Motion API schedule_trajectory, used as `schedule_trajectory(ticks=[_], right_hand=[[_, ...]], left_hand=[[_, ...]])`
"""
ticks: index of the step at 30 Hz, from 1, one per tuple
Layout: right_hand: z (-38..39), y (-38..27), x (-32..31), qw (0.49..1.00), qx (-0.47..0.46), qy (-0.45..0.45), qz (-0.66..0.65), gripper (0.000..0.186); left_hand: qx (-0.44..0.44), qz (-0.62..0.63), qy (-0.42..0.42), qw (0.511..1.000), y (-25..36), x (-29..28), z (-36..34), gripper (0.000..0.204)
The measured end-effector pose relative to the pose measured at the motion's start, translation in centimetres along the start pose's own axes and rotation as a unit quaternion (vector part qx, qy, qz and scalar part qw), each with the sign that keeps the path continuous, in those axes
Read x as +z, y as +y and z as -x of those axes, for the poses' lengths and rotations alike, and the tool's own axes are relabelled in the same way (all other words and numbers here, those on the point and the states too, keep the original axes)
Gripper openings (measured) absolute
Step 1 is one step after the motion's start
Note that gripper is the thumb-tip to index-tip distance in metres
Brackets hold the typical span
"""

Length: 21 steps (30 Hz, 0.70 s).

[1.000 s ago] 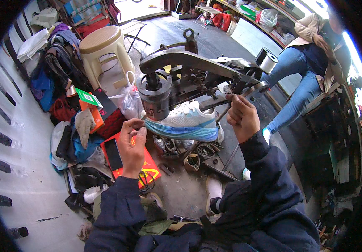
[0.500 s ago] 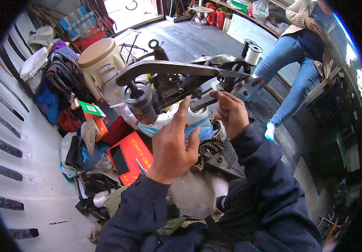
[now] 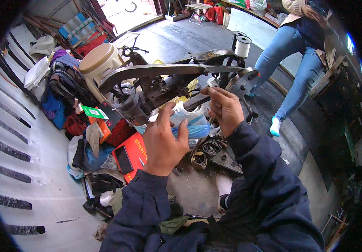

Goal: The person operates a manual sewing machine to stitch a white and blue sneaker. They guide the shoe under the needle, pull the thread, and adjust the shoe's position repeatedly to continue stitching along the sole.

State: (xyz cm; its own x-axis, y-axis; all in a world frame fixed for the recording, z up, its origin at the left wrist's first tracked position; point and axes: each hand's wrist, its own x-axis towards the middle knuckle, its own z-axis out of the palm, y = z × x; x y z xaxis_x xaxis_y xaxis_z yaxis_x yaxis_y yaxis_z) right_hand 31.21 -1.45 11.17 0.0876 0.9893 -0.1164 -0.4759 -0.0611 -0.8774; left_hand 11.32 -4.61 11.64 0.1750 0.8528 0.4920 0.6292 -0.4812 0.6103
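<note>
A dark metal shoe-repair sewing machine (image 3: 160, 71) stands in front of me, with a round handwheel (image 3: 245, 82) at its right end. Below its long arm sits a white sneaker (image 3: 185, 115) with a light blue wrap (image 3: 193, 131) around its lower part. My left hand (image 3: 164, 143) is near the machine's head and in front of the sneaker, thumb and fingers apart, with nothing visible between them. Just under the machine's arm, my right hand (image 3: 225, 109) has its thumb and forefinger pinched together. Whatever that pinch holds is too small to make out.
White thread spools (image 3: 242, 46) stand on the machine's back right. A beige stool (image 3: 99, 63), piled bags (image 3: 61, 80) and a red box (image 3: 132, 153) with a phone (image 3: 124, 159) lie left. Small tins of hardware (image 3: 198, 159) sit below. A person in jeans (image 3: 290, 63) sits at right.
The view has shifted a little, so the machine sits further left in it. My left hand's fingers have bent in somewhat. My right hand stays pinched, slightly further left.
</note>
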Motion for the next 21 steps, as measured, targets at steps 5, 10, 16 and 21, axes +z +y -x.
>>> schedule_trajectory(ticks=[5,10,16,21], right_hand=[[-0.2,0.3,0.3,1.000,0.000,-0.002,-0.001,0.026],[-0.4,0.7,0.9,1.000,-0.001,0.000,-0.005,0.025],[-0.7,0.7,0.9,1.000,-0.006,-0.005,-0.012,0.027],[-0.9,0.2,-0.1,0.996,-0.027,0.002,-0.086,0.023]], left_hand=[[0.023,-0.022,0.017,0.999,-1.0,-0.1,0.2,0.036],[0.026,-0.057,0.013,0.998,-1.7,-0.6,0.7,0.026],[0.030,-0.036,0.014,0.999,-1.9,-0.7,1.1,0.034],[0.039,0.067,0.043,0.996,-2.1,-0.2,1.4,0.058]])
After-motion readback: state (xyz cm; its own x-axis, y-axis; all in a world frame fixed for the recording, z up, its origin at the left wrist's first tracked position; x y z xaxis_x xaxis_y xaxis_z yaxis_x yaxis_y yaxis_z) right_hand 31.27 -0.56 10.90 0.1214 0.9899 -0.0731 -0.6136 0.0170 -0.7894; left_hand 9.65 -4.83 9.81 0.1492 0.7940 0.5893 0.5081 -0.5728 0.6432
